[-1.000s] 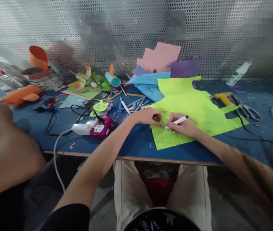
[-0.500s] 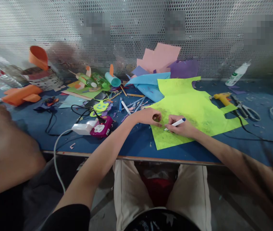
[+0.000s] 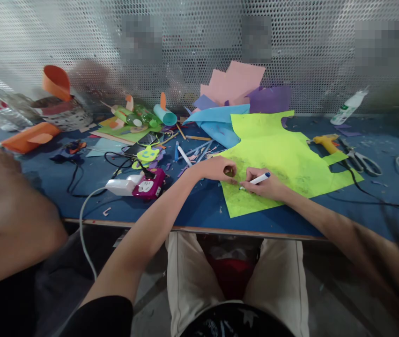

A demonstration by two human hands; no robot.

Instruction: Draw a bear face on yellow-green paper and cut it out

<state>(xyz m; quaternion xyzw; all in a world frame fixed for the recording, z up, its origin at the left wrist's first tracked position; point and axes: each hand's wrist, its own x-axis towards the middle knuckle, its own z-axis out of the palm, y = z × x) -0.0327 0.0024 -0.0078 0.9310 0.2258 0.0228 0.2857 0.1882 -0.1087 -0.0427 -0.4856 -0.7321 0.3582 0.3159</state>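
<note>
A large lime-green sheet (image 3: 284,154) lies on the blue table (image 3: 192,206). My right hand (image 3: 266,185) is closed round a white pen with a blue cap (image 3: 257,179), its tip on the sheet's near-left part. My left hand (image 3: 218,169) rests at the sheet's left edge, fingers pinched round a small dark round object (image 3: 228,172) pressed against the sheet. The pen tip sits just right of that object.
Another person's arm (image 3: 10,220) fills the left foreground. A white and magenta device (image 3: 139,185) with cables lies left of my hands. Blue, pink and purple sheets (image 3: 231,93) pile up behind. A yellow glue gun (image 3: 326,142), scissors (image 3: 359,160) and a glue bottle (image 3: 349,106) sit at right.
The pen has tilted slightly lower and my right hand has shifted a little along the sheet. My left hand stays in place. The orange paper at far left has moved a bit.
</note>
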